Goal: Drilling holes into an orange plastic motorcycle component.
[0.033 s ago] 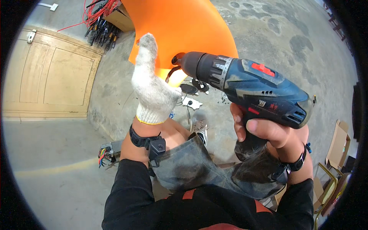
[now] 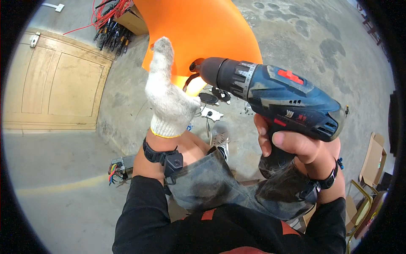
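Note:
A large curved orange plastic shell (image 2: 207, 29) stands in front of me. My left hand (image 2: 167, 93), in a white knit glove, grips its lower left edge. One digit stretches up over the outer face, and the other fingers are partly hidden at the underside. My bare right hand (image 2: 292, 142) is wrapped round the handle of a blue and black cordless drill (image 2: 292, 97). The drill points left, its nose against a dark round fitting (image 2: 195, 65) low on the shell; the bit's tip is hidden. A dark cable (image 2: 191, 80) hangs beside the fitting.
Dark oval parts (image 2: 209, 98) and a white plate (image 2: 211, 114) lie on the concrete floor below the shell. A metal box with coloured wires (image 2: 120, 167) is at my left. A cream door (image 2: 63, 80), red cables (image 2: 111, 15) and an open carton (image 2: 372, 158) stand farther out.

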